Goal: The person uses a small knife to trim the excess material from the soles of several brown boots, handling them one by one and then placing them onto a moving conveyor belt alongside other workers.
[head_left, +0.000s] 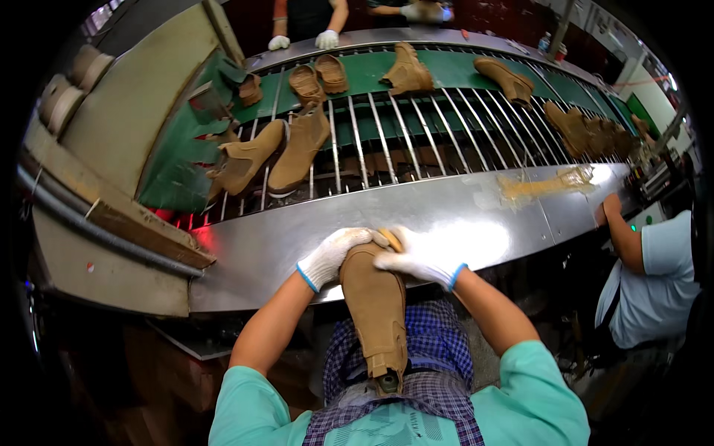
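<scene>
A brown suede-like boot (372, 297) lies lengthwise in front of me, toe pointing away and shaft toward my apron. Wrapped round the left side of its toe is my left hand (338, 256), in a white knit glove with a blue cuff. My right hand (418, 256), gloved the same way, grips the right side of the toe, thumb across the upper. Between the two hands a tan curved edge (390, 239) shows at the toe; whether it is the boot's sole I cannot tell. The underside of the boot is hidden.
Beyond the steel ledge (275, 238) runs a bar conveyor (372, 141) with several brown boots (297, 149) and loose soles (332, 73). A green flap curtain (175, 160) hangs at left. Gloved co-worker hands (327, 39) rest across the line; another person (662, 260) sits at right.
</scene>
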A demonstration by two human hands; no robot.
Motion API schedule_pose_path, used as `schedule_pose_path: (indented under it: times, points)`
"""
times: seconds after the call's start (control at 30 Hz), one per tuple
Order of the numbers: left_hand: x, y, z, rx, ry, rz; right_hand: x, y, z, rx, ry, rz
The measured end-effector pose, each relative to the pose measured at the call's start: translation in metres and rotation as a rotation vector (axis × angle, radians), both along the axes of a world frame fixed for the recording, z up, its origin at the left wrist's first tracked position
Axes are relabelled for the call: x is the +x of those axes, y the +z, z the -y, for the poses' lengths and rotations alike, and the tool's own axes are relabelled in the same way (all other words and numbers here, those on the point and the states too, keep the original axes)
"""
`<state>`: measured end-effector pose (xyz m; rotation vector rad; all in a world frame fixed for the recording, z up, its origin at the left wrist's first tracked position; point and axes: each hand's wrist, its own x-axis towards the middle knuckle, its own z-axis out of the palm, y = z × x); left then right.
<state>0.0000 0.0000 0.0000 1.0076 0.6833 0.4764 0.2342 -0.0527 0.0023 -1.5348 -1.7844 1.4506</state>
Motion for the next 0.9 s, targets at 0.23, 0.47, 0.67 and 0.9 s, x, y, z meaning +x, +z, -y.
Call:
schedule_pose_path:
  times: [0.23,0.47,0.67,0.9]
  points:
    - [-0.021,-0.004,0.011,-0.106,0.046,0.102,0.021,-0.023,0.058,0.113,-0.168,-0.029]
    - [-0.025,0.027,0.046,-0.161,0.149,0.35,0.087,0.022,0.042,1.041,-0.236,0.9]
    - [-0.025,0.025,0.073,-0.235,0.26,0.469,-0.05,0.089,0.057,0.443,-0.099,-0.033]
    - [-0.114,0.029,0.183,-0.167,0.444,0.225,-0.039,0.127,0.086,0.75,-0.634,-0.922]
